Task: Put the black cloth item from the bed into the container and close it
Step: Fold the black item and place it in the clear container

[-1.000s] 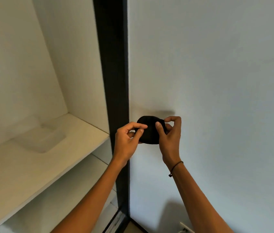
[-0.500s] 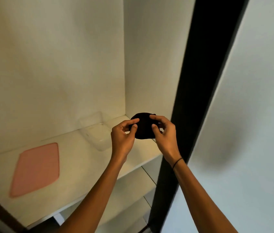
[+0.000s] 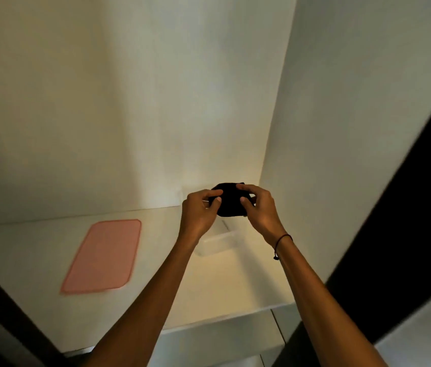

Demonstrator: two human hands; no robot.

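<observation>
A small bundled black cloth item [image 3: 230, 201] is held between both hands above the shelf. My left hand [image 3: 199, 211] pinches its left side and my right hand [image 3: 258, 209] grips its right side. Directly under the hands stands a clear plastic container [image 3: 218, 241] with no lid on it, near the shelf's back right corner; my hands hide part of its rim. Its pink lid [image 3: 104, 256] lies flat on the shelf to the left, apart from the container.
The white shelf [image 3: 235, 290] sits inside a white cupboard with a back wall and a right side wall [image 3: 314, 144]. A dark door frame [image 3: 407, 207] runs along the right. A lower shelf [image 3: 222, 343] shows beneath the front edge.
The view has swung left from the wall into the cupboard. Both hands carried the black cloth item over the shelf until it hangs above the clear container.
</observation>
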